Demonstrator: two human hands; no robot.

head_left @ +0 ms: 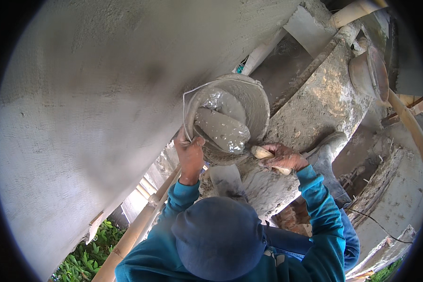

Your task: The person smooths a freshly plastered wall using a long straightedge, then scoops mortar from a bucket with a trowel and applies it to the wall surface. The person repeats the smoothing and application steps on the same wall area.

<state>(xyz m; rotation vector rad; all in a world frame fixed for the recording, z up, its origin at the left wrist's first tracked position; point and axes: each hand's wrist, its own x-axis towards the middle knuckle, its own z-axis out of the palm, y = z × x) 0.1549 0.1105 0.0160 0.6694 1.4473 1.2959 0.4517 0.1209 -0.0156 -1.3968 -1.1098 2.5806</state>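
Note:
A mortar-caked bucket (261, 105) with a thin wire handle stands tilted on the rough ledge in front of me. Inside lies wet grey mortar (230, 105), with a smooth, round-ended grey slab shape (221, 129) slanting across it; I cannot tell whether that is a tool or mortar. My left hand (190, 152) is closed on the bucket's near left rim, by the wire handle. Just right of the bucket, my right hand (285, 158) is closed round a pale, rounded tool handle (261, 152). The tool's working end cannot be made out.
A freshly plastered grey wall (80, 103) fills the left. The mortar-covered ledge (324, 94) runs to the upper right, where another bucket (362, 75) lies tipped. My grey boots (324, 162) rest on it. Bamboo poles (131, 235) and green plants (87, 256) show below left.

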